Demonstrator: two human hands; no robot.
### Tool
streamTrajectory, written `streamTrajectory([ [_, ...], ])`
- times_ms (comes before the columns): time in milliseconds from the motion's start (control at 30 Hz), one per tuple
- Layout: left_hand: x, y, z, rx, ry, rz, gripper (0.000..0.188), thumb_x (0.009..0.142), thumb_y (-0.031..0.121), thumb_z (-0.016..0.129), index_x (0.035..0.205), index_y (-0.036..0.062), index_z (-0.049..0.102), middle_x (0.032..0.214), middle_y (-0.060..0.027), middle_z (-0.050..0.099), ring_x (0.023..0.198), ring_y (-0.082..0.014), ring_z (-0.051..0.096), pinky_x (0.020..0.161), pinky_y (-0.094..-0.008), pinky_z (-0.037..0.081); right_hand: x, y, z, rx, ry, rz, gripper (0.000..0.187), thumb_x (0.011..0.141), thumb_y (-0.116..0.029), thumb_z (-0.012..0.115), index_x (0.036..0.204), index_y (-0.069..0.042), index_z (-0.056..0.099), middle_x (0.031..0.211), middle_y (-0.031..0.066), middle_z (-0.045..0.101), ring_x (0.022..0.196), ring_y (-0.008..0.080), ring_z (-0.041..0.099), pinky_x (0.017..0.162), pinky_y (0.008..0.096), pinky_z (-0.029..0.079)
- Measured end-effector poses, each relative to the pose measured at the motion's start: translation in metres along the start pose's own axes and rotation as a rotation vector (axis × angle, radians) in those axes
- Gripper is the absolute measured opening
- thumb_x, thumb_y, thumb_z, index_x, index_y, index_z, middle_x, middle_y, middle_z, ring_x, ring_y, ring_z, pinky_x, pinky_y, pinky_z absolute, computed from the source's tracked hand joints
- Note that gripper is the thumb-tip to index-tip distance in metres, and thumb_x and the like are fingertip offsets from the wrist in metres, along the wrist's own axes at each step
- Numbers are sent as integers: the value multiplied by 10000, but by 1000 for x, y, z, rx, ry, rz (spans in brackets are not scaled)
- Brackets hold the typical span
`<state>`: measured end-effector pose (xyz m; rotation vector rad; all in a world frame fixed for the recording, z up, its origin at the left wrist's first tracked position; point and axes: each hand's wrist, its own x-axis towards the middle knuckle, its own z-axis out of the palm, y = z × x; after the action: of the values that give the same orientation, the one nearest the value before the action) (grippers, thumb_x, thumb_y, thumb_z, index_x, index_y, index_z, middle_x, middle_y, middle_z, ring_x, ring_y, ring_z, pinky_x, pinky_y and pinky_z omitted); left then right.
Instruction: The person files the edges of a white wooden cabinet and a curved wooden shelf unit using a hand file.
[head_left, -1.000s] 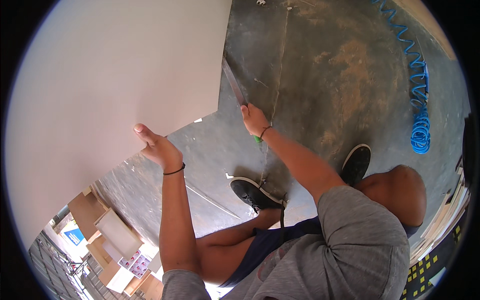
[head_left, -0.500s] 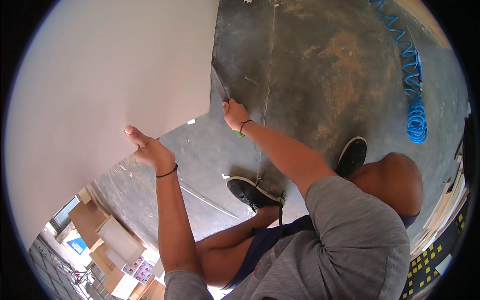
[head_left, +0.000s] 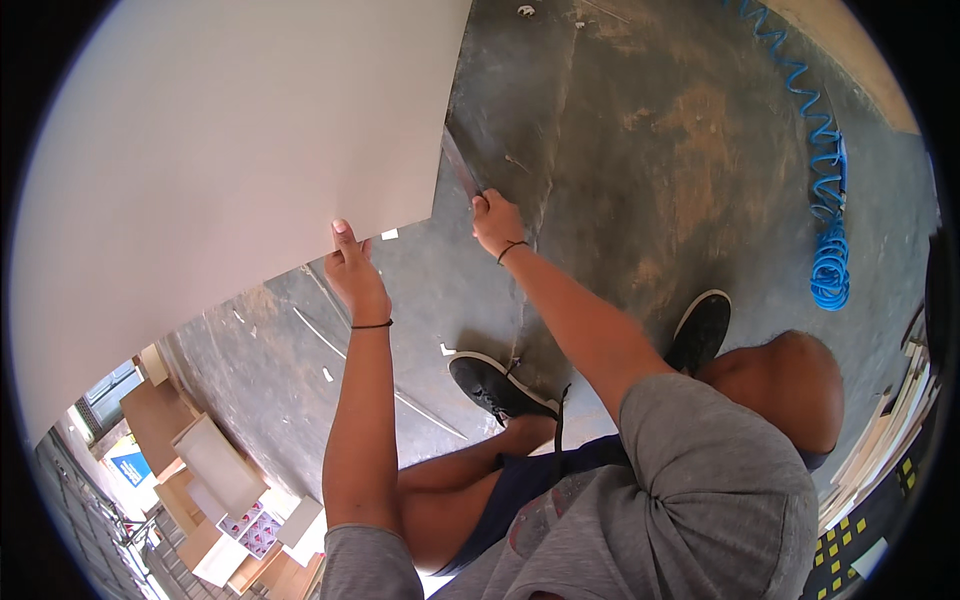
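A large white panel (head_left: 230, 150) fills the upper left, its corner pointing toward the middle of the view. My left hand (head_left: 358, 280) grips its near edge close to that corner, thumb on top and the other fingers mostly hidden underneath. In my right hand (head_left: 498, 224) is a flat metal file (head_left: 461, 162), held with the fingers wrapped round its handle end. The file's blade slants up and left, and its far tip meets the panel's right edge. The handle is hidden inside my hand.
A coiled blue air hose (head_left: 831, 265) lies on the concrete floor (head_left: 620, 140) at right. Thin offcut strips (head_left: 430, 413) lie near my shoe (head_left: 490, 385). Boards and boxes (head_left: 215, 465) stand at lower left; long wood pieces (head_left: 880, 430) are stacked at far right.
My left hand has slid right along the panel's near edge toward the corner and closed there. My right hand and the file sit slightly further right in view, as does the panel's corner.
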<state>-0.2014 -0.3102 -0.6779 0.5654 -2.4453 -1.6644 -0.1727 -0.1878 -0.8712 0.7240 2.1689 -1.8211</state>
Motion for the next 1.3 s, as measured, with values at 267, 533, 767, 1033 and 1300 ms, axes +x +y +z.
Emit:
streamTrajectory([
  [267,1,-6,2,67,7,95,607,885,483,478,1070,-88,567,971,-123,612,916,-177,600,874,-331,485,-21,-14,-31,-146,58,18,249,885,-197,432,1086,-52,460,745,243,606,738,434,581,696,510,452],
  [533,6,-33,13,80,-16,-8,555,874,468,521,988,-71,594,943,-101,627,913,-163,588,817,-291,462,-77,13,-6,290,-47,250,275,920,-318,423,1020,-67,471,619,136,563,528,274,578,509,390,467],
  [767,10,-79,23,-6,-308,-62,523,824,315,651,1168,-50,500,1149,-101,560,1067,-167,507,930,-288,366,-96,28,24,415,-110,376,402,931,-393,363,835,-22,484,650,157,563,573,306,573,543,413,445],
  [1033,4,-134,60,326,-210,7,1151,545,374,843,1320,-48,105,1318,-213,293,1221,-333,360,1003,-404,332,-72,46,37,183,6,120,374,935,-388,368,775,-59,447,567,65,474,461,187,463,393,325,379],
  [1300,3,-135,84,477,-22,-136,1282,472,515,836,1268,-105,45,1274,-286,274,1172,-397,381,952,-434,378,-82,30,31,-18,84,29,380,940,-347,366,800,-5,456,648,224,533,638,415,538,594,459,418],
])
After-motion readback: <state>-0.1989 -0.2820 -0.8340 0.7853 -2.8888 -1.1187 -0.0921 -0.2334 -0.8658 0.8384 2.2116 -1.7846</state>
